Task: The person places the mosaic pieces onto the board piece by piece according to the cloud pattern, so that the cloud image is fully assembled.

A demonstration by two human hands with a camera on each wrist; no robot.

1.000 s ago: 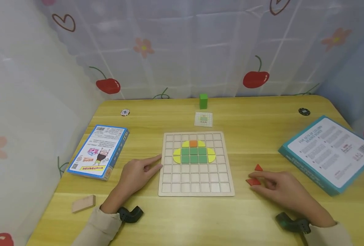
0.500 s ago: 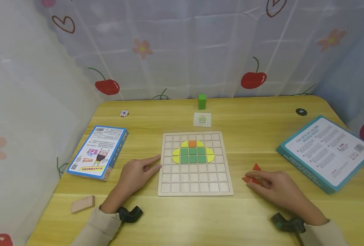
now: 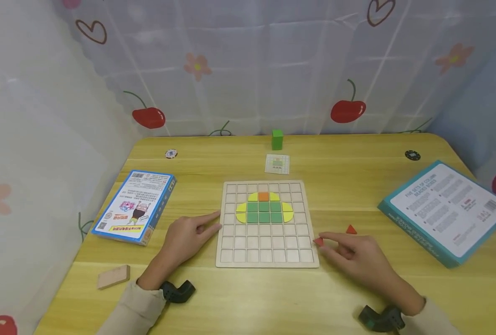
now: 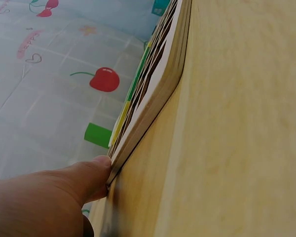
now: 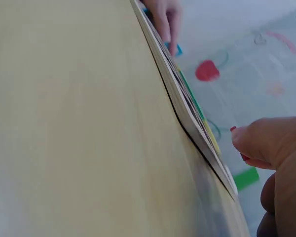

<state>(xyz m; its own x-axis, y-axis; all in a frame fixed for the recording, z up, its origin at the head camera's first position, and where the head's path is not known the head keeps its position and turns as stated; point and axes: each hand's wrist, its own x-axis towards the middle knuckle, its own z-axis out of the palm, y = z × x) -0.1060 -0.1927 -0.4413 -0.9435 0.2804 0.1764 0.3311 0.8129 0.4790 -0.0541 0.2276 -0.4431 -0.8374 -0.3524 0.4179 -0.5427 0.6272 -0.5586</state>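
Observation:
A wooden grid board [image 3: 267, 260] lies mid-table with a pattern of green, yellow and one orange tile [image 3: 263, 196] in its upper rows. My left hand [image 3: 191, 231] rests on the table, its index finger touching the board's left edge [image 4: 138, 131]. My right hand [image 3: 348, 255] pinches a small red triangle [image 3: 318, 241] just off the board's right edge. In the right wrist view only a sliver of red [image 5: 244, 157] shows under my fingertip. A second red triangle [image 3: 350, 229] lies on the table just behind that hand.
A blue box [image 3: 135, 206] lies at the left, a teal box [image 3: 449, 211] at the right edge. A wooden block [image 3: 113, 276] sits near left. A pattern card [image 3: 277, 164] and green block [image 3: 277, 138] stand behind the board. Two small discs [image 3: 171, 153] [image 3: 412, 155] lie far back.
My right hand has moved left toward the board's right edge, carrying one red triangle. The other red triangle stays where it was. The left hand has not moved.

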